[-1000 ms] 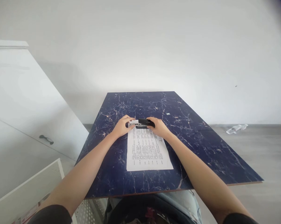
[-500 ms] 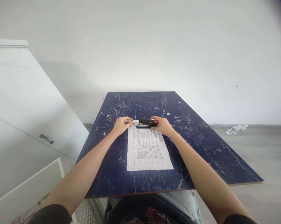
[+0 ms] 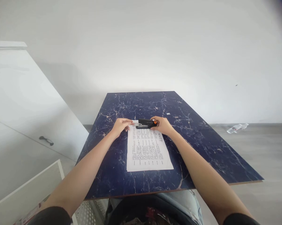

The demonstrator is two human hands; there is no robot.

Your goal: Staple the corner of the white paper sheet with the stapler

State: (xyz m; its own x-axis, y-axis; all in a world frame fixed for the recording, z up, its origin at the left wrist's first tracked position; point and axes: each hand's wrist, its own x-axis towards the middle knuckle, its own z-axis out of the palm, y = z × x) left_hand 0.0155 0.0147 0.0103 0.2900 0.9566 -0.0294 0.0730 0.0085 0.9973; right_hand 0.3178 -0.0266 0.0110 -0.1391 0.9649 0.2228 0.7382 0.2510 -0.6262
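A printed sheet of paper point(image 3: 147, 150) lies on the dark blue marbled table, lines of text running along it; I cannot tell whether several sheets are stacked. Across its far end sits a black stapler point(image 3: 145, 122) with an orange part at its rear, its jaws apart. My right hand point(image 3: 163, 124) is closed around the stapler's rear end. At the paper's far left corner, my left hand point(image 3: 120, 126) grips the edge, with fingers reaching over the top and the thumb lower down. The stapler's front points toward these fingertips.
The blue table point(image 3: 113, 181) ends close to my lap. A small pale scrap point(image 3: 168, 113) lies beyond my right hand. To the left stand a white cabinet point(image 3: 33, 103) and a white-framed panel point(image 3: 30, 187). A clear plastic item point(image 3: 237, 128) rests on the floor at right.
My left thumb has slid off the top of the paper's corner, and the left fingers are straighter now. My right hand stays on the stapler, which has barely moved.
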